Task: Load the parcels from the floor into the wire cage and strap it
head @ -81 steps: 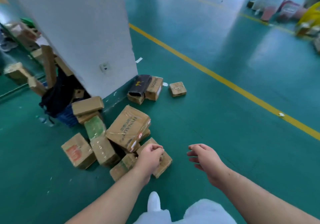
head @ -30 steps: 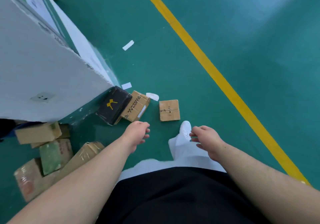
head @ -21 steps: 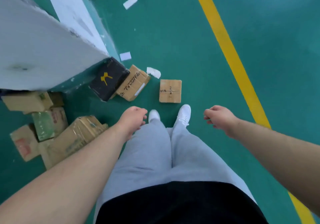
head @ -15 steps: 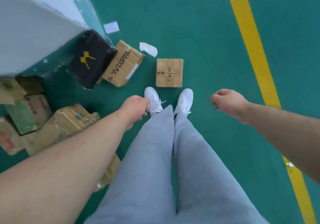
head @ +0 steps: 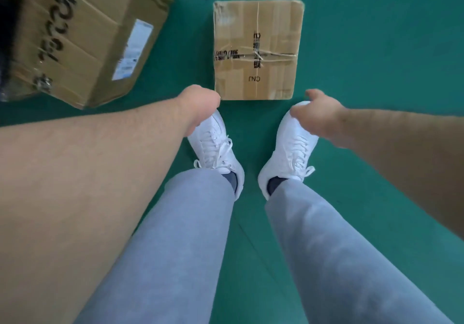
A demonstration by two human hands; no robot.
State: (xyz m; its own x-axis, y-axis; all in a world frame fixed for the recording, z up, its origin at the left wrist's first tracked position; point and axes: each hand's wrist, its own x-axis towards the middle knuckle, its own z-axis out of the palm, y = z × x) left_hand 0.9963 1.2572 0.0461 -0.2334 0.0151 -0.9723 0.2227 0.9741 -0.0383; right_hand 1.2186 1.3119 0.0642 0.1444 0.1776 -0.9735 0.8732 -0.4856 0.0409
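Parcel [head: 257, 47], small and taped, flat on green floor [head: 376, 35], upper centre of frame. Left hand [head: 198, 105] just off its lower left corner, fingers hidden, can't tell grip. Right hand [head: 317, 115] below its lower right corner, loosely curled, empty. Bigger box [head: 82, 35] tilted, upper left.

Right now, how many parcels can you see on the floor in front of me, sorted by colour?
Brown cardboard: 2, the small taped parcel straight ahead and the larger handwritten parcel left of it.
Black: 1, the black parcel, only its edge in view at far left.
Total: 3 parcels.
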